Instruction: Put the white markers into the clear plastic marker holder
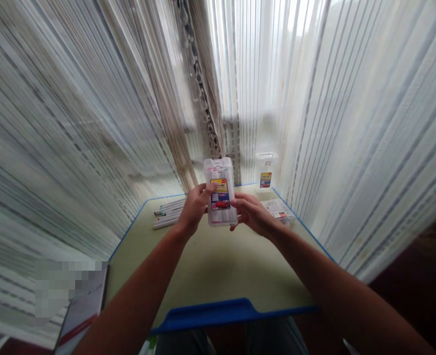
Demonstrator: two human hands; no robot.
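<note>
A sheer white and grey striped curtain [284, 98], with beige strands near its middle, hangs behind and around the work area. In front of it stands a pale green tabletop with a blue rim [218, 266], a raised blue plastic ledge [210, 313] along its near edge.

Two bare forearms reach in from below. The left hand [195, 207] grips the left side of a clear, upright rectangular plastic case [220, 217], thumb across its front. The right hand [252, 212] pinches the case's right edge, fingers bent. The case is held up over the far half of the table, between the hands, with white pens packed inside.

At the far right corner, a second clear plastic case [266, 167] stands upright. Nearer, another clear package [277, 209] lies flat, partly hidden by the right hand and forearm.

Left of the hands lie several slim white markers [169, 212] with coloured ends, side by side. Smallest is the held case's yellow and blue label [221, 197], picturing a red car.
</note>
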